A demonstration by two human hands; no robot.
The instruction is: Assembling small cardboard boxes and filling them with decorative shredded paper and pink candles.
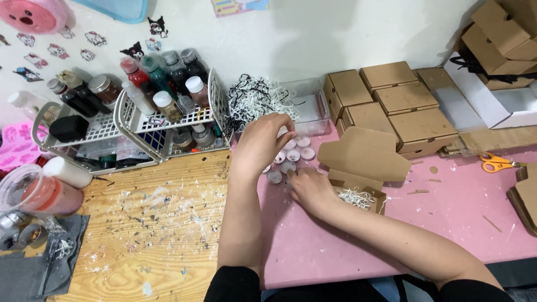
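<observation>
On the pink tabletop [358, 235], an open brown cardboard box [361, 168] lined with white shredded paper sits touching the right hand [311, 190]. Small round white tealight candles [293, 154] cluster between both hands; the left hand [262, 141] hovers over them, fingers [285, 124] pinched narrow, their hold unclear.

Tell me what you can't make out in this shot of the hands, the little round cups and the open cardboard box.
- Head view: the left hand covers some of the small round cups, so their count is unclear.
- What the left fingertips pinch is too small to tell.
- The right hand hides its fingertips and any cup under it.
- The open cardboard box: only shredded paper shows inside; the rest is hidden by its flap.
- Scissors: blades partly hidden.
</observation>
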